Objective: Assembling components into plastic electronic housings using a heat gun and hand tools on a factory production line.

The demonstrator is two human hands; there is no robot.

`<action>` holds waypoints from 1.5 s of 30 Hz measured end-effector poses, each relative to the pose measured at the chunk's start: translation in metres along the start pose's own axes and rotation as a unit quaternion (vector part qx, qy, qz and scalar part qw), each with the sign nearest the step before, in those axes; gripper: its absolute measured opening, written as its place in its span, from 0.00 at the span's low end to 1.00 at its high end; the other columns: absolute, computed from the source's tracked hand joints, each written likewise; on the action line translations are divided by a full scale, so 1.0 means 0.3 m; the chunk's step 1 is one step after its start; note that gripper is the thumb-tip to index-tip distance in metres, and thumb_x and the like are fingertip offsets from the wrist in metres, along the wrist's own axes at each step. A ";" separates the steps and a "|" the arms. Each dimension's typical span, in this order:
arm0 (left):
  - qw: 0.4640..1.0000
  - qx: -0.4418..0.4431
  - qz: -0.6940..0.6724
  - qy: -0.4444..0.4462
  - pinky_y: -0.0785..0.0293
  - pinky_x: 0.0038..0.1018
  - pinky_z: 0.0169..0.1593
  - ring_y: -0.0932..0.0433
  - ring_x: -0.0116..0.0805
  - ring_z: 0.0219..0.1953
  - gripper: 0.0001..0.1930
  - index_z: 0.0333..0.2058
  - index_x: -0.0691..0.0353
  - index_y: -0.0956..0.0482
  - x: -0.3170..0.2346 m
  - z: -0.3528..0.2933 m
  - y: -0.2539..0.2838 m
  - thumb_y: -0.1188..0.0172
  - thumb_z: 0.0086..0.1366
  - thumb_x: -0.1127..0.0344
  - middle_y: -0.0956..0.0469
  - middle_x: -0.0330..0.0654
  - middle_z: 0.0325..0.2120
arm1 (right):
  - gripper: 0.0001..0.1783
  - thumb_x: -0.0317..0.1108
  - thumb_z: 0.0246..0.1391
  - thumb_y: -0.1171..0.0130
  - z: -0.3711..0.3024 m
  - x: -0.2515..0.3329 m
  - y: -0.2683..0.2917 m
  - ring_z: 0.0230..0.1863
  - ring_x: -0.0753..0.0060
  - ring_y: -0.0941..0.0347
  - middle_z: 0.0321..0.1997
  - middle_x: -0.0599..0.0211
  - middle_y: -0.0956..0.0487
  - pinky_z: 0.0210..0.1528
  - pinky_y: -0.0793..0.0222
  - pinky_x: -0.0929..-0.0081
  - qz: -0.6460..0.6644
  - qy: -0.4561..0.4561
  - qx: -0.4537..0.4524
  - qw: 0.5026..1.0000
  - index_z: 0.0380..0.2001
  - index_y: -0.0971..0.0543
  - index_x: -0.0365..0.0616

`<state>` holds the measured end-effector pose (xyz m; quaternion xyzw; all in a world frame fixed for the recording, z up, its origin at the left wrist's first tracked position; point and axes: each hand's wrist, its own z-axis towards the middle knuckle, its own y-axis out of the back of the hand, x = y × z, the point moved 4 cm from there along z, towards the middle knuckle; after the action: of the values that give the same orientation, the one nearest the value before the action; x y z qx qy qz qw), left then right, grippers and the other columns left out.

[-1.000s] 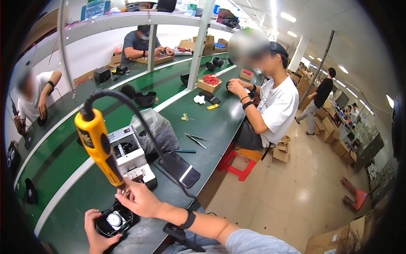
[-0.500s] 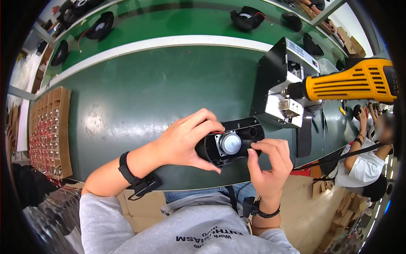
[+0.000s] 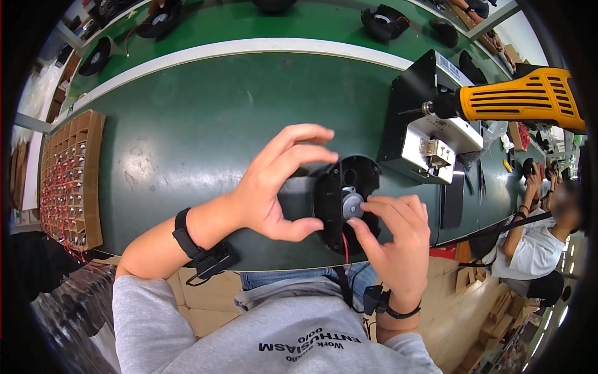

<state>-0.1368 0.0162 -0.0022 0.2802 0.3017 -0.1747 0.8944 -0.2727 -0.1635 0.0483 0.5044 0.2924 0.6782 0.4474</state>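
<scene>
A black plastic shell (image 3: 370, 169) stands turned lengthwise in front of me on the green bench. Inside it is a small round speaker (image 3: 352, 206) with a silver-grey back, and a red wire (image 3: 346, 248) runs down from it. My right hand (image 3: 398, 240) pinches the speaker's right edge between thumb and fingers. My left hand (image 3: 271, 187) is open at the shell's left side, fingers spread above and thumb below. Its thumb tip is close to the shell's rim; I cannot tell whether they touch.
On the right stand a black-and-silver bench device (image 3: 414, 124) and a yellow power tool (image 3: 517, 96). A cardboard divider box (image 3: 93, 181) with wired parts is at the left. Black shells (image 3: 383, 22) lie on the green strip (image 3: 230, 28) beyond the white rail. A person (image 3: 523, 240) works at the far right.
The shell has turned counterclockwise by about a quarter, so its round hole is now at the far end and the red wire nearest me. My left hand has let go and opened wider.
</scene>
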 end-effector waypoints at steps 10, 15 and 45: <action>0.984 0.123 -0.118 0.051 0.27 0.41 0.60 0.25 0.54 0.59 0.45 0.63 0.67 0.32 -0.004 0.006 -0.068 0.24 0.46 0.59 0.27 0.56 0.57 | 0.14 0.27 0.47 0.30 0.063 -0.007 0.034 0.44 0.61 0.26 0.48 0.67 0.16 0.50 0.34 0.63 -0.032 0.072 0.104 0.991 0.40 0.14 0.44; 0.990 0.105 -0.057 0.072 0.23 0.38 0.52 0.23 0.47 0.50 0.51 0.61 0.64 0.31 -0.053 -0.024 -0.109 0.15 0.40 0.52 0.26 0.51 0.50 | 0.12 0.27 0.45 0.27 0.031 0.043 0.047 0.38 0.61 0.26 0.37 0.67 0.19 0.41 0.32 0.66 0.010 -0.008 0.040 0.999 0.36 0.15 0.43; 0.994 0.090 -0.001 0.061 0.20 0.38 0.46 0.21 0.48 0.45 0.52 0.58 0.62 0.28 -0.059 -0.045 -0.138 0.16 0.37 0.42 0.26 0.49 0.43 | 0.17 0.35 0.38 0.21 0.018 0.000 -0.052 0.25 0.65 0.21 0.24 0.66 0.19 0.27 0.25 0.69 0.030 -0.112 0.008 0.993 0.32 0.18 0.45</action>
<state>-0.1761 -0.0053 -0.0163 0.3689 0.3391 -0.1847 0.8454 -0.2626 -0.1570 0.0367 0.5893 0.2307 0.6284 0.4524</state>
